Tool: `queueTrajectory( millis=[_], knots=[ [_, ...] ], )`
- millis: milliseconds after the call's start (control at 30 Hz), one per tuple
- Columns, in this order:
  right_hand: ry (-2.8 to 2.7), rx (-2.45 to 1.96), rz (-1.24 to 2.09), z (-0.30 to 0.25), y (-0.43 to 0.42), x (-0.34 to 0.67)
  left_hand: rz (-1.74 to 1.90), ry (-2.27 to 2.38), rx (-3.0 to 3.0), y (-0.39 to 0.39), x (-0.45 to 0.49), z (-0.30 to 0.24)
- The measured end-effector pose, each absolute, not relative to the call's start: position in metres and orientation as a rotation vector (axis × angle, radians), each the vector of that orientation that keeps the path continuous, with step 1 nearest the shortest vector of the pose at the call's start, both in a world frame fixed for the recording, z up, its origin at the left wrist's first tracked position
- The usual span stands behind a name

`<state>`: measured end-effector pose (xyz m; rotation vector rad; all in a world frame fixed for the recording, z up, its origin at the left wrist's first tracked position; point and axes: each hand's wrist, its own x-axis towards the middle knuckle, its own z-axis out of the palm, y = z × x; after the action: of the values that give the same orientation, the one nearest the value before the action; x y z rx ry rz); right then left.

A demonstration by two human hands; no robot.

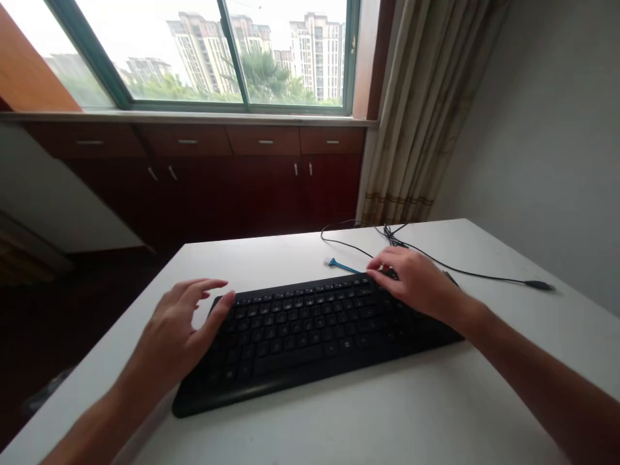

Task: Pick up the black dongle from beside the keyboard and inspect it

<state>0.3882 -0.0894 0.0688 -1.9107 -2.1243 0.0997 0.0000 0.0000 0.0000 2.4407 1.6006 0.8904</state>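
A black wireless-style computer keyboard (300, 342) lies on the white table (484, 381), angled slightly. My left hand (179, 329) hovers at the keyboard's left end, fingers spread, its thumb close to the top left corner. My right hand (407, 281) rests over the far right part of the keyboard, fingertips curved down at its back edge. A slim blue plastic stick (341, 265) lies just behind the keyboard, its tip reaching toward my right fingers. A thin black cable (450, 263) loops behind my right hand and ends in a small plug (540, 285).
The table's left edge runs diagonally down to the dark floor. A grey wall (533, 129) stands to the right. Behind the table are dark red wooden cabinets (203, 187), a beige curtain (411, 116) and a window (232, 51).
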Motion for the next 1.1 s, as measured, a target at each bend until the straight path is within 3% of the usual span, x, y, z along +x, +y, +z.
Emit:
queueTrajectory(
  millis=[267, 400, 800, 1100],
  knots=[
    [-2.288, -2.116, 0.442, 0.054, 0.02, 0.359, 0.686, 1.811, 2.131, 0.0, -0.002, 0.004],
    [-2.387, -2.083, 0.684, 0.056, 0.032, 0.357, 0.521, 1.865, 2.055, -0.003, -0.001, 0.013],
    [-2.249, -2.024, 1.226, 0.059, 0.034, 0.357, 0.648, 1.832, 2.069, 0.001, -0.007, 0.0],
    [-2.325, -1.885, 1.096, 0.044, 0.036, 0.377, 0.83, 1.648, 2.112, -0.012, 0.006, 0.009]
  ],
)
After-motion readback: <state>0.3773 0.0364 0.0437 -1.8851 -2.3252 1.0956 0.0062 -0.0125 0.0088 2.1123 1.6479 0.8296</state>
